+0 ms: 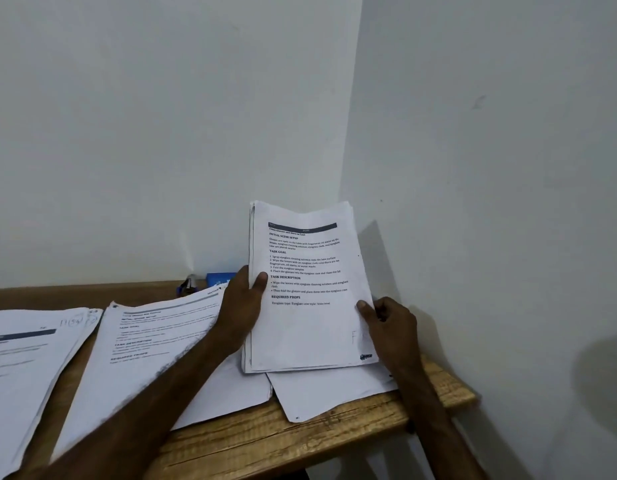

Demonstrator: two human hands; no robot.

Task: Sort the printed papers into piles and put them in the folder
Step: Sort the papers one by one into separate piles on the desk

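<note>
Holding the sheaf of printed papers (310, 323) tilted up at the right corner of the worktop (300, 441), the left hand (243, 306) and right hand (392, 327) each pinch a side edge, thumbs in front, and I reckon a slack grip could let sheets fan out and slip off that corner.

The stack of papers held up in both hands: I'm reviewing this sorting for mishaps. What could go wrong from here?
1. The stack is pinched only at its side edges by the left hand and right hand; sheets could slip out.
2. The loose sheet beneath lies near the front edge of the table and could be knocked off.
3. The left forearm crosses the middle pile and could drag it askew.
</note>
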